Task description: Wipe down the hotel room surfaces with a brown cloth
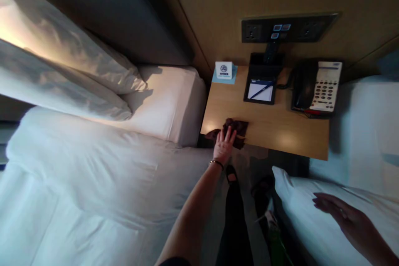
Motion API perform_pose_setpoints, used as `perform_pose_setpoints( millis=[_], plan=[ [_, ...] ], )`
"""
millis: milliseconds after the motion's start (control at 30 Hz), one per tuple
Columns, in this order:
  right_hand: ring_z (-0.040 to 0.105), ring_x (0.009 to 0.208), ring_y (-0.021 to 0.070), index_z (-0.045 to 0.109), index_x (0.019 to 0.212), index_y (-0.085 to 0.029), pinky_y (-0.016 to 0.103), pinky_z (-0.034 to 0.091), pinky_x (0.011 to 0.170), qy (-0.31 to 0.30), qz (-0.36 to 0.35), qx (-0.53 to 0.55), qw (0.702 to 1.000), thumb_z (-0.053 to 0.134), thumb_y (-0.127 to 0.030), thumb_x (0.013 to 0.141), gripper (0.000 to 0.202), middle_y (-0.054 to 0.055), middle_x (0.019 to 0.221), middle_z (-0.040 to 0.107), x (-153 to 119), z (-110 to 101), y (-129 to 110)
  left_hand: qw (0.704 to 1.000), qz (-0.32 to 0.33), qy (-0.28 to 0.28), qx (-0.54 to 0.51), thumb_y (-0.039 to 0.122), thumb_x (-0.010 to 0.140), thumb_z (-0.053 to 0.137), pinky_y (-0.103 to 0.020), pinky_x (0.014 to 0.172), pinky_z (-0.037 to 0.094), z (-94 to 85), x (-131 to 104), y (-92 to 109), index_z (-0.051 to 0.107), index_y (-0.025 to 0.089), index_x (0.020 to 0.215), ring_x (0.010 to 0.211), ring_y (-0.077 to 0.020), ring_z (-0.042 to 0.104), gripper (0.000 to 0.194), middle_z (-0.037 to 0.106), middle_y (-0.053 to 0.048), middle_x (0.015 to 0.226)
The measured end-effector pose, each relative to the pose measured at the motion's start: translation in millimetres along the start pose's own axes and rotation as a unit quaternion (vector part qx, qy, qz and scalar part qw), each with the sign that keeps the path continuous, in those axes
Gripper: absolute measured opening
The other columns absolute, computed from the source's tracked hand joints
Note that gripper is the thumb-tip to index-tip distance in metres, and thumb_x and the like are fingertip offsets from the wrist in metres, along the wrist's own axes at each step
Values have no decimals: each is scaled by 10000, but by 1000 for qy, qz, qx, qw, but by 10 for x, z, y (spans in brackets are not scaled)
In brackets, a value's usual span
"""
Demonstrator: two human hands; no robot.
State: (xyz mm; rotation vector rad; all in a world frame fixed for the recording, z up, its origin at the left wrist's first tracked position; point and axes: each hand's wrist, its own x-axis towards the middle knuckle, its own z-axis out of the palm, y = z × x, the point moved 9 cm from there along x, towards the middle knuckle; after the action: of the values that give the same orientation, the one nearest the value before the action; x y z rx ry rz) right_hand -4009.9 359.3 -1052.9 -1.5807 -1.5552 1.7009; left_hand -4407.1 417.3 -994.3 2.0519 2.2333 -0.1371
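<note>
My left hand [225, 146] holds a dark brown cloth [240, 128] down against the front left edge of the wooden nightstand [264, 126], its fingers lying over the bunched fabric. Part of the cloth hangs past the edge. Away to the lower right, my right hand [338, 208] hovers above the white bedding [299, 191] of the right bed, its fingers stretched out and nothing seen in them. On the nightstand are a notepad with a pen [260, 90], a small white sign [223, 70] and a telephone [321, 87].
A bed with white bedding [102, 174] and pillows [75, 50] stands on the left. Behind the nightstand, a panel of sockets and switches [283, 29] is on the wall. My legs [235, 220] stand between the beds, by a green object [276, 237] I cannot make out.
</note>
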Motion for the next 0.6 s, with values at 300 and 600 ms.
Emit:
perform_pose_setpoints(
  millis=[300,600],
  plan=[
    [602,1075,246,558,1213,-157,402,512,934,-5,-361,-297,884,366,-425,961,415,116,1187,622,1701,1358,-2061,629,-352,228,-654,261,821,551,-395,993,468,400,-1046,-1440,490,167,1291,1156,-229,575,483,576,-114,1287],
    [207,1393,302,352,1439,-146,504,281,1126,-24,-519,-453,725,342,-293,975,487,111,1533,201,2348,2357,-2455,751,-280,228,-553,266,883,460,-418,1124,336,1023,-728,-1512,263,149,1448,1368,-244,354,609,391,-148,1461]
  ],
)
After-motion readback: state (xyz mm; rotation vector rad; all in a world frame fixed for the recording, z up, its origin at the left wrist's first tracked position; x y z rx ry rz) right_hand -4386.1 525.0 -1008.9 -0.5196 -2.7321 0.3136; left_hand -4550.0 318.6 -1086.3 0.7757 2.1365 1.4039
